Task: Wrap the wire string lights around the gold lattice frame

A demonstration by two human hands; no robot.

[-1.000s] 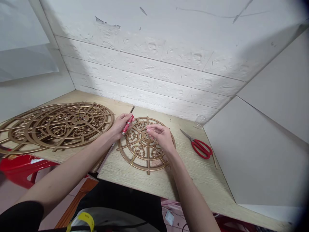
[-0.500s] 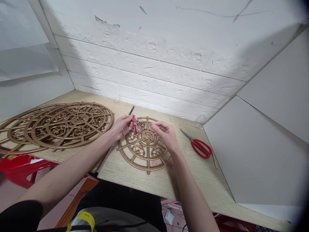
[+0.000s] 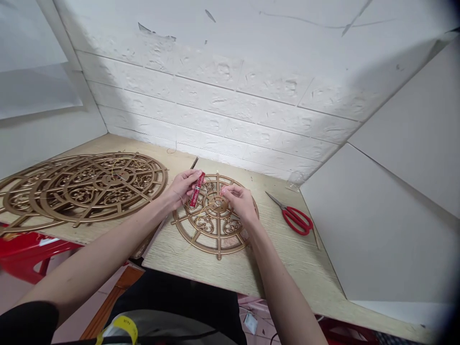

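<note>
My left hand (image 3: 187,186) is closed around a red pen-shaped tube (image 3: 197,190) with a silver band, held slanted above the left part of a gold openwork disc (image 3: 219,247). Near the disc's hub, the thumb and fingertips of my right hand (image 3: 240,200) are pinched together; what sits between them is too small to make out. Thin yellowish and dark wires (image 3: 204,209) run across the disc near both hands. The disc lies flat on the wooden table (image 3: 280,263), with scrollwork between its spokes.
More gold discs (image 3: 97,184) are stacked at the left, with yellow wire on top. Red-handled scissors (image 3: 296,220) lie to the right, beside a thin strip (image 3: 316,238). A dark stick (image 3: 194,163) points out beyond my left hand. A white brick-patterned wall (image 3: 215,100) stands behind.
The red tube has turned, its lower end swinging to the left and nearer me. My right hand has moved slightly left and down, and its fingers have come closer together.
</note>
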